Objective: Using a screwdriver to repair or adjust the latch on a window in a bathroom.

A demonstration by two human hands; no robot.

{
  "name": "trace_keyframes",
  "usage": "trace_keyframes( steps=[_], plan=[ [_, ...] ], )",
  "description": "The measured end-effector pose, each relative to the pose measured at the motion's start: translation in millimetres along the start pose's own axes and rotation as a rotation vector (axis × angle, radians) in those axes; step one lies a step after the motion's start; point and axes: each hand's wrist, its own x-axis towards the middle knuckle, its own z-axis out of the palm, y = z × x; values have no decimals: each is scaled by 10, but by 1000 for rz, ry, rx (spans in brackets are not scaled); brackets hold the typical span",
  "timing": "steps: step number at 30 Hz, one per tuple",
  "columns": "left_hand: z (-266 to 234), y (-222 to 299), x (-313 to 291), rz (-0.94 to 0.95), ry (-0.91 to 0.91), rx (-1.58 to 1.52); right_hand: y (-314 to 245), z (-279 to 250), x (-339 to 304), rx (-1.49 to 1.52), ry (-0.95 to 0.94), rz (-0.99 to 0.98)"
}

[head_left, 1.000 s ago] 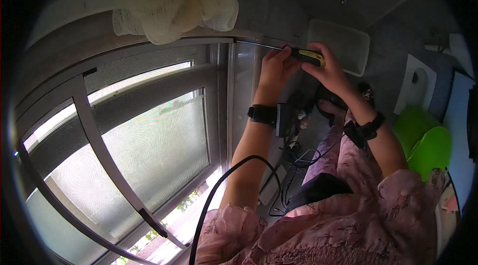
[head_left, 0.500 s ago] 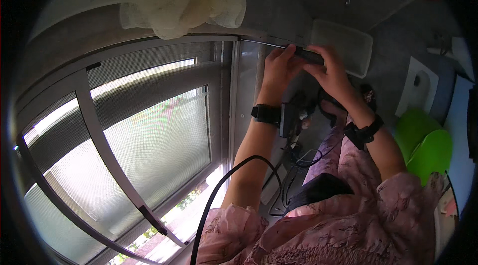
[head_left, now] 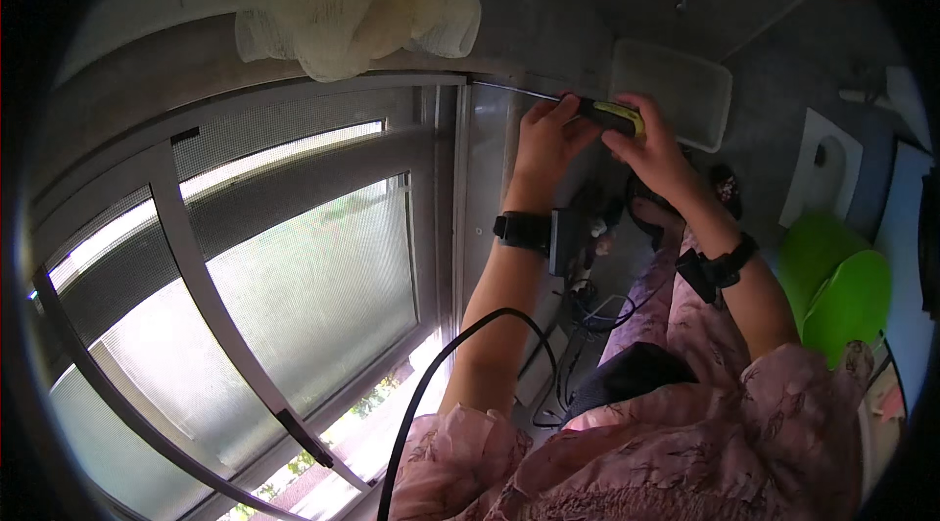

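Note:
A screwdriver (head_left: 599,112) with a black and yellow handle and a long thin metal shaft lies almost level between my hands. Its tip meets the upper right corner of the grey window frame (head_left: 457,227). My left hand (head_left: 551,139) is closed round the front of the handle, near the shaft. At the handle's rear end, my right hand (head_left: 651,144) curls with thumb and fingers round the butt. Whatever the tip presses on is too small to make out.
Left of my arms stand window panes with mesh screen (head_left: 313,296). Pale netting (head_left: 352,12) hangs above the frame. A translucent tub (head_left: 676,95), a squat toilet (head_left: 822,168) and a green bin (head_left: 842,296) lie to the right. A black cable (head_left: 421,384) loops past my left arm.
The screwdriver's handle has turned, so its yellow part now shows. My right hand's fingers have shifted on the butt; my left hand stays nearly in place.

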Motion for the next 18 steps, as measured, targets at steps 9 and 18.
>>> trace_keyframes(
  steps=[9,18],
  plan=[
    [86,15,-51,-74,-67,-187,-38,-64,-62,-224,-38,-162],
    [97,11,-59,11,-36,-106,-81,-89,-9,396,-163,693]
  ],
)
